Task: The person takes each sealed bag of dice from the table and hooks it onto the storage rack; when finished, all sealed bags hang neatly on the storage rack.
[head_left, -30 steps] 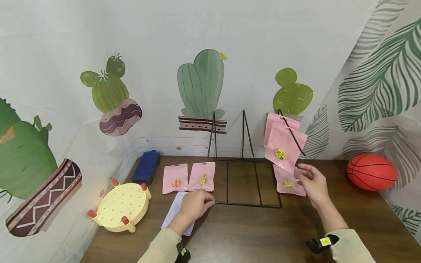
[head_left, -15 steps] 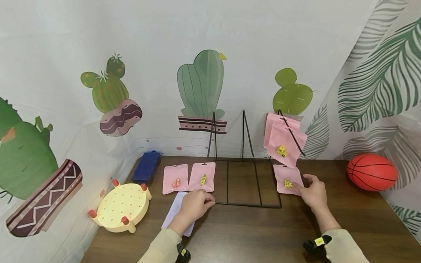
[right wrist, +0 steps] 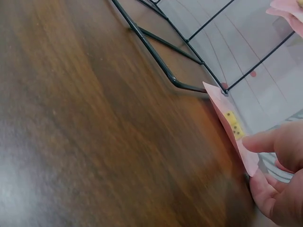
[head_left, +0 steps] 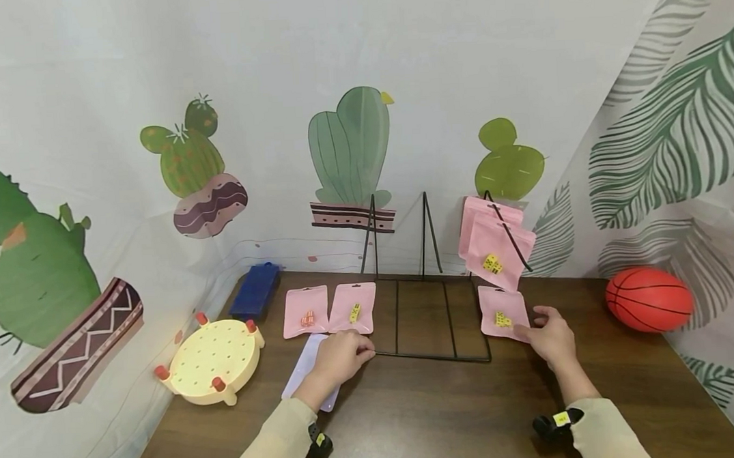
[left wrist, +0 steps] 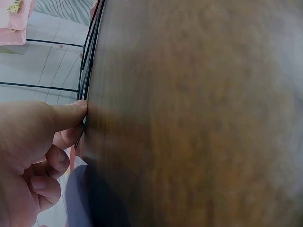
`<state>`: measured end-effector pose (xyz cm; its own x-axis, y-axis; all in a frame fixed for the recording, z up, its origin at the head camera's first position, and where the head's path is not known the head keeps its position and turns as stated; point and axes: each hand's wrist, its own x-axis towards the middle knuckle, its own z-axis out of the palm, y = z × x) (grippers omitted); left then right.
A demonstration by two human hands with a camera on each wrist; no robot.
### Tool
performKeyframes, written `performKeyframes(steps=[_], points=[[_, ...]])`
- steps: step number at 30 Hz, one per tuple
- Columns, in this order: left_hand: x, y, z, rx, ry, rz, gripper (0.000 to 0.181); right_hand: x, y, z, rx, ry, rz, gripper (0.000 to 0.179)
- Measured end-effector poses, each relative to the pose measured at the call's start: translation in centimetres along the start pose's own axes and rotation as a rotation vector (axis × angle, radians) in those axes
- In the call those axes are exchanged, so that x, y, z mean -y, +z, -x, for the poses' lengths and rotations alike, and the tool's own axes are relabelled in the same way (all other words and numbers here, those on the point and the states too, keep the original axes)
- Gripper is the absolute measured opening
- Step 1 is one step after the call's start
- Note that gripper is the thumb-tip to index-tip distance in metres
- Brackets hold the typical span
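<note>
Black wire rack (head_left: 426,355) at the desk's (head_left: 430,417) back edge, left hand (head_left: 342,356) pinching it.
Right of it, nearly closed, the right hand (head_left: 551,337) pinches a flat pink plastic pouch (head_left: 507,302): probably light, floppy; grip its rim, clear of yellow dice (head_left: 502,319).

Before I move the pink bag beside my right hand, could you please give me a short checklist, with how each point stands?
1. Left hand on the black rack: ok, it pinches the front edge.
2. Right hand at the loose pink bag: ok, touching its lower right corner.
3. Firm grip on this bag: cannot tell.
4. Bag lifted from the table: not ok, it lies there.
5. Hanging hole uncovered: ok, visible at the top edge.
6. Room on the right hook: ok, its tip extends beyond the hanging pink bags.
</note>
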<state>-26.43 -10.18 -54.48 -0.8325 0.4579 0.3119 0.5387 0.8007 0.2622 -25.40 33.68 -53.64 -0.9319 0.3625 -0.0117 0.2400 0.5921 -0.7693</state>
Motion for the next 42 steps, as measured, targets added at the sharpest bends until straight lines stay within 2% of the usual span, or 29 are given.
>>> performKeyframes(steps=[8, 13, 20, 27, 32, 37, 42], points=[[-0.1, -0.1, 0.1, -0.009, -0.006, 0.015, 0.004, -0.5, -0.4, 0.0, 0.012, 0.018, -0.032, 0.066], [-0.2, -0.1, 0.1, -0.004, -0.004, 0.007, 0.004, -0.6, -1.0, 0.2, 0.087, 0.034, -0.099, 0.069], [-0.3, -0.2, -0.1, 0.0, 0.0, 0.007, 0.006, -0.7, -2.4, 0.8, 0.228, 0.09, -0.296, 0.068], [-0.3, -0.2, -0.1, -0.006, 0.002, 0.01, 0.004, -1.5, -3.4, 2.0, 0.353, 0.067, -0.285, 0.063], [-0.3, -0.2, 0.0, 0.001, 0.005, 0.015, 0.005, -2.0, -3.7, 3.2, 0.42, 0.064, -0.324, 0.065], [-0.2, -0.1, 0.0, -0.001, 0.003, 0.021, 0.004, -2.3, -4.1, 4.2, 0.444, 0.027, -0.38, 0.064], [-0.2, -0.1, 0.1, -0.007, -0.002, 0.025, 0.005, -2.3, -4.3, 5.4, 0.423, -0.043, -0.394, 0.059]])
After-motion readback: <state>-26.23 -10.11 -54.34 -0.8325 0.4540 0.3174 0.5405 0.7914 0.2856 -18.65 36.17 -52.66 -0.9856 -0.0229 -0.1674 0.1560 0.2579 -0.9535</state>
